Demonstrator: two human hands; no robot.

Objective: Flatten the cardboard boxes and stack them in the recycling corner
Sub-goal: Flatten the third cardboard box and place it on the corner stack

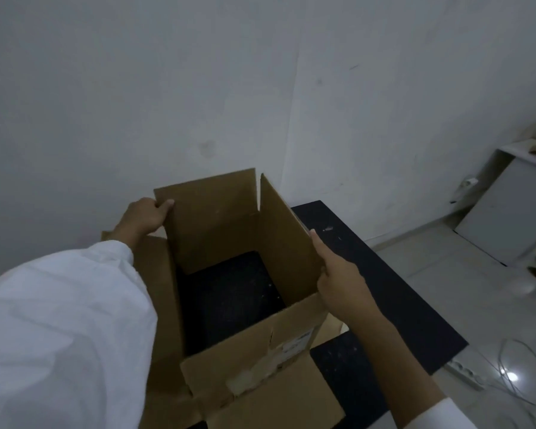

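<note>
Brown cardboard fills the middle: the box stands open at both ends on the black table, whose dark top shows straight through it. Our left hand pinches the far flap's left edge, fingers curled over it. Our right hand presses flat against the box's right wall, thumb hooked round its near edge. Holding opposite corners this way, we judge, lets us shear the box sideways until it folds flat.
</note>
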